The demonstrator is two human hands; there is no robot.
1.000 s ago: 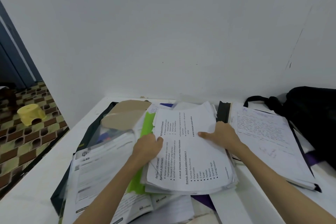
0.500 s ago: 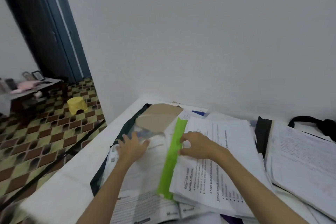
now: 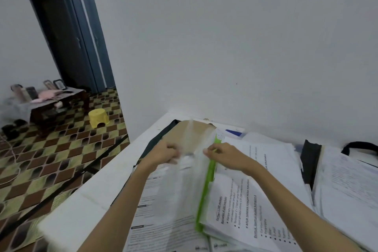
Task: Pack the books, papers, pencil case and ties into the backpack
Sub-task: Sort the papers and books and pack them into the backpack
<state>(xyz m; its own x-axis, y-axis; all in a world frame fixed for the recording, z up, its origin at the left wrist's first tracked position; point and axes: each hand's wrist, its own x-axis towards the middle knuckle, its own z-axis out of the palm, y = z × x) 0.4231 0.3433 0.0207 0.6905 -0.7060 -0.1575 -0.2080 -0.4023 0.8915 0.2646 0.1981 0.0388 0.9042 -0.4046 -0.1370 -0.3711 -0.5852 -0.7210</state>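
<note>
You've got a clear green-edged folder [image 3: 204, 190] lying between printed papers [image 3: 245, 200], open handwritten book [image 3: 347, 186] off right.

The clear folder [image 3: 190, 161] is thin transparent plastic — glossy, blurred here — with a matt green plastic edge strip [image 3: 205, 194]. Under it lies a matt brown paper envelope [image 3: 194, 131]. The printed papers [image 3: 257, 194] are smooth white paper. The table [image 3: 86, 206] has a smooth, matt white surface. The yellow stool [image 3: 98, 117] is smooth plastic — the floor [image 3: 51, 159] carries a patterned covering.
</note>
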